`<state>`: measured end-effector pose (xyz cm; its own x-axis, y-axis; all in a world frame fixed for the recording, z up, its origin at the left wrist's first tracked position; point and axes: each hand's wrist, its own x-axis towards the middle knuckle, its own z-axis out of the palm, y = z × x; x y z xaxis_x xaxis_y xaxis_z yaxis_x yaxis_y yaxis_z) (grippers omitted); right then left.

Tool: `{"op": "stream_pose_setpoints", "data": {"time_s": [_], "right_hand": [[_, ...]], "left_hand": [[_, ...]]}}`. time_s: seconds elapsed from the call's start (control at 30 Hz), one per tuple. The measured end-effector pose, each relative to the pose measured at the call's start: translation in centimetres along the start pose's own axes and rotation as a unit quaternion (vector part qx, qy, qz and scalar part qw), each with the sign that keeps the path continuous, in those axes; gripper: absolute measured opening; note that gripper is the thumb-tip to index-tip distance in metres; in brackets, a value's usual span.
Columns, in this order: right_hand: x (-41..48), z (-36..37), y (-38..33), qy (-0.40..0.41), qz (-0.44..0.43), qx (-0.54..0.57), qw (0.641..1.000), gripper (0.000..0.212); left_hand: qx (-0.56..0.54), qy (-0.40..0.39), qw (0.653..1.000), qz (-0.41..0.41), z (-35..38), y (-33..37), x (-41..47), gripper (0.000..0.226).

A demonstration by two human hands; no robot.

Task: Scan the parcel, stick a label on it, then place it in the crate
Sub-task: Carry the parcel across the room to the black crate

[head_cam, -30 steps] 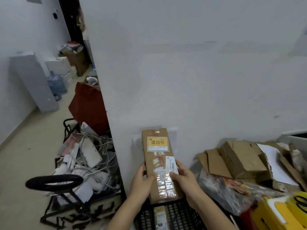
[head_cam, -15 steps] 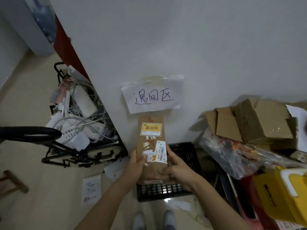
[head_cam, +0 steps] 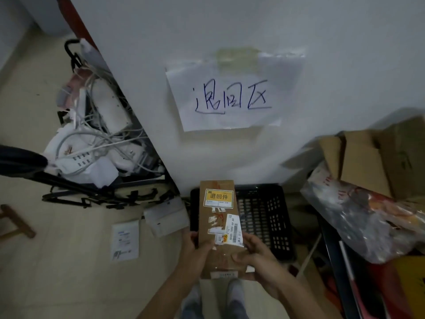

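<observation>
A long brown cardboard parcel carries a yellow label near its far end and a white barcode sticker lower down. My left hand grips its near left edge and my right hand grips its near right side, thumb on top. I hold the parcel above the left half of a black slotted plastic crate that stands on the floor against the white wall. The crate's inside looks bare where it shows.
A handwritten paper sign is taped to the wall above the crate. Left of it a black cart holds white power strips and cables. Papers lie on the floor. Cardboard boxes and a plastic bag pile up at the right.
My view has tilted down and closer to the floor. Both hands have lowered the parcel from in front of the wall to just above the crate.
</observation>
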<state>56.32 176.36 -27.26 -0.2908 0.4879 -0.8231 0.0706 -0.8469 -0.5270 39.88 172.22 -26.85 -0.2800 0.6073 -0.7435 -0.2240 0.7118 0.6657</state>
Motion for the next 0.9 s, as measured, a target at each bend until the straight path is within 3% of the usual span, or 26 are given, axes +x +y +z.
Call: {"op": "stream_pose_setpoints", "data": {"time_s": [0.2, 0.5, 0.63, 0.9], "right_hand": [[3.3, -1.0, 3.8, 0.015, 0.012, -0.005, 1.000, 0.055], [10.5, -2.1, 10.1, 0.071, 0.052, 0.114, 0.990, 0.040], [12.8, -2.2, 12.1, 0.073, 0.088, 0.086, 0.990, 0.043], [17.7, -3.7, 14.5, 0.043, 0.115, -0.021, 0.992, 0.058]], "left_hand": [[-0.060, 0.039, 0.995, -0.063, 0.1, -4.8, 2.5, 0.020], [-0.104, 0.076, 0.982, -0.141, 0.8, -10.7, 9.1, 0.027], [-0.094, 0.074, 0.978, -0.168, 0.6, -13.9, 11.3, 0.017], [-0.050, 0.034, 0.987, -0.152, 0.6, -18.8, 16.6, 0.035]]}}
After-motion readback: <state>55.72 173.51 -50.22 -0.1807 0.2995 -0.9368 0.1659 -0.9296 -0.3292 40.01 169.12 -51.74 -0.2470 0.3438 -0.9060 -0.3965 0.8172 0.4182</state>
